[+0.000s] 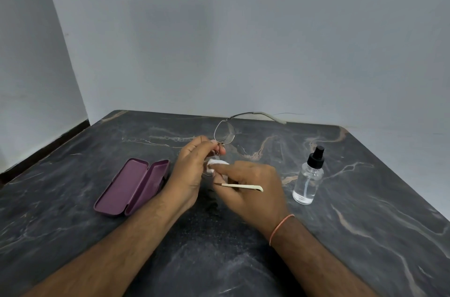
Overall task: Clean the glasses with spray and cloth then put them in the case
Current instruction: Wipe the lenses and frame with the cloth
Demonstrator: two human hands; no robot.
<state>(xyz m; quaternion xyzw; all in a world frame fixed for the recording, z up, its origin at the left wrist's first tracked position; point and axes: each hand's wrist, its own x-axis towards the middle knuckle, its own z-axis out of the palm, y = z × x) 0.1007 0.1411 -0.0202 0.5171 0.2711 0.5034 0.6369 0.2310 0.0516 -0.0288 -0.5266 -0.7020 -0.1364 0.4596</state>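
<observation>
My left hand pinches the thin metal glasses at the bridge and holds them above the table. One lens stands up past my fingers, with its temple arm reaching to the right. My right hand presses a white cloth against the lower lens, which is mostly hidden. The other temple arm, cream-tipped, lies across my right fingers. An open purple case lies to the left of my hands. A clear spray bottle with a black nozzle stands upright on the right.
A dark marbled table carries everything and ends at a grey wall at the back. Its left edge drops off beside a dark skirting strip. An orange thread circles my right wrist.
</observation>
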